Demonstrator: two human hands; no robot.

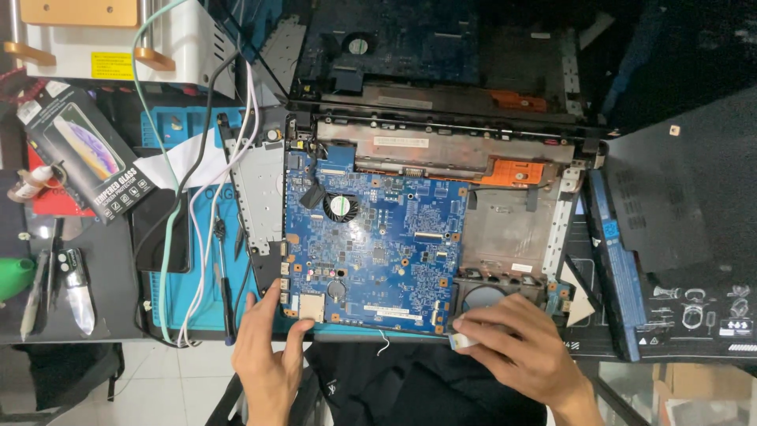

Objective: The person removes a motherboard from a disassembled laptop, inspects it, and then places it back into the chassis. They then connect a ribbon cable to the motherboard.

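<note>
Here the left hand [268, 351] is gripping the near-left corner of the blue motherboard [374, 248], while the right hand [516, 339] is pinching a small white piece [464, 341] beside its near-right corner.

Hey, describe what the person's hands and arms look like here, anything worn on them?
Both are bare. The left hand and the right hand wear no gloves, and no rings, watch or wristband show. The forearms, as far as the frame reaches, are uncovered, with no sleeve in view. Nails look short and plain. No cables or markings on them.
</note>
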